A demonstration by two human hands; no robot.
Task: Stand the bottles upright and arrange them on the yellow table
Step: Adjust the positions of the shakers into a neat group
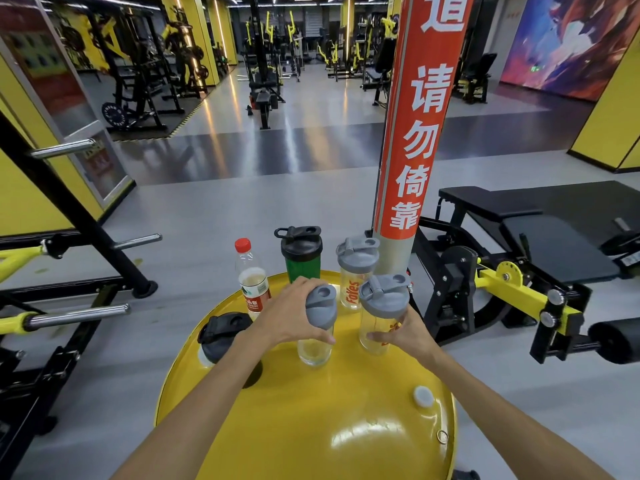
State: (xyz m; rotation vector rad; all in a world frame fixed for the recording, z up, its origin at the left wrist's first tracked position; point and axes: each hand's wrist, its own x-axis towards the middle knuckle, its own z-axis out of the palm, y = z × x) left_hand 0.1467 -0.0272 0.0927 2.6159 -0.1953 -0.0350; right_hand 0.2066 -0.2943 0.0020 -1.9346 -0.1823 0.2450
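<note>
Several bottles stand upright on the round yellow table (311, 427). My left hand (291, 315) grips a clear shaker with a grey lid (317, 351) near the table's middle. My right hand (403, 336) holds a second clear grey-lidded shaker (382, 306) just to the right of it. Behind them stand a third grey-lidded shaker with orange lettering (355, 271), a green shaker with a black lid (302, 254) and a red-capped water bottle (251, 277). A black-lidded shaker (221, 336) sits at the table's left edge, partly hidden by my left forearm.
A small grey cap (423, 396) and a metal ring (442, 436) lie on the table's right side. A pillar with a red banner (415, 133) rises just behind the table. A black bench (540, 230) is to the right, weight racks (69, 306) to the left.
</note>
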